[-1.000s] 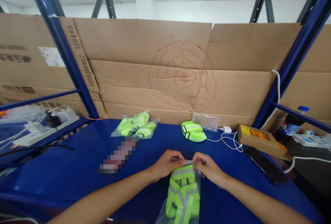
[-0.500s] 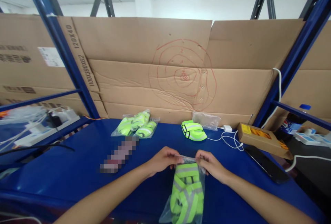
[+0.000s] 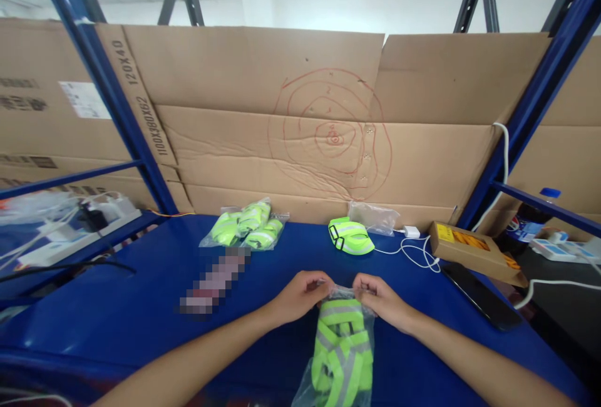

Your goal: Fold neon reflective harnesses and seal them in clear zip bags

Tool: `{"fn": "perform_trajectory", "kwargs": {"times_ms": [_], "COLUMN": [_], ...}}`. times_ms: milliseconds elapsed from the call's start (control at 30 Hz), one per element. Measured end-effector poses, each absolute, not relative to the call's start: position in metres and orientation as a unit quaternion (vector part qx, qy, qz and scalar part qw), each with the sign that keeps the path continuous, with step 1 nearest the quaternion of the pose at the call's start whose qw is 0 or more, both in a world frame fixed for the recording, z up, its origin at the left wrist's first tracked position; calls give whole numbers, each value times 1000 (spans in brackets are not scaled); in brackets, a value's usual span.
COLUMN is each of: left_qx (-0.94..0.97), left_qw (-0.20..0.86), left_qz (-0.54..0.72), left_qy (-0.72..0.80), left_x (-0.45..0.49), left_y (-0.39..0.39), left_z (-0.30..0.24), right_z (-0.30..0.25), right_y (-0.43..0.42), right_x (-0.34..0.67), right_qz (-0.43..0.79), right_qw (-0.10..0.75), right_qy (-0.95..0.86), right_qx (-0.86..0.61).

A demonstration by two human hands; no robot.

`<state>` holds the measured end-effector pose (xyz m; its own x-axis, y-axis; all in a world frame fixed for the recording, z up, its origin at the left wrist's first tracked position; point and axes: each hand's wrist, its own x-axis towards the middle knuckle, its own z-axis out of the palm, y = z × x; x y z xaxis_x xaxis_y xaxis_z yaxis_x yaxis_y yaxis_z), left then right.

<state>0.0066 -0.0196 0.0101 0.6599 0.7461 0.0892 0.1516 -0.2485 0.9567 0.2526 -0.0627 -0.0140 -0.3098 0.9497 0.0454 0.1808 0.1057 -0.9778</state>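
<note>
A clear plastic bag (image 3: 342, 350) holding a folded neon-yellow reflective strap lies on the blue table (image 3: 117, 313) right in front of me. My left hand (image 3: 300, 294) pinches the bag's top edge at its left corner. My right hand (image 3: 382, 299) pinches the same edge at its right corner. Both hands are closed on the bag mouth, a few centimetres apart.
Farther back lie a filled bag of neon straps (image 3: 246, 231), a loose folded strap (image 3: 350, 236) and an empty clear bag (image 3: 373, 218). A white charger cable (image 3: 416, 250), a brown carton (image 3: 476, 253) and a black phone (image 3: 481, 297) sit at right. Cardboard sheets (image 3: 282, 125) wall the back.
The bag and both hands have shifted slightly to the right, and the two hands have stayed pinched on the bag's top edge.
</note>
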Motion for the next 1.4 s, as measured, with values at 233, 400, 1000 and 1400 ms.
{"fn": "perform_trajectory", "kwargs": {"times_ms": [233, 400, 1000, 1400], "left_qx": [760, 772, 785, 732], "left_qw": [518, 504, 470, 565], "left_qz": [270, 258, 285, 235], "left_qy": [286, 290, 284, 300], "left_x": [8, 9, 16, 12], "left_y": [-17, -19, -25, -16], "left_z": [1, 0, -2, -2], "right_z": [-12, -17, -12, -15], "right_y": [-61, -58, -65, -71], "right_x": [252, 252, 243, 242], "right_qz": [500, 499, 450, 415], "right_qw": [364, 354, 326, 332], "right_qy": [-655, -666, -708, -727], "right_qx": [-433, -427, -435, -435]}}
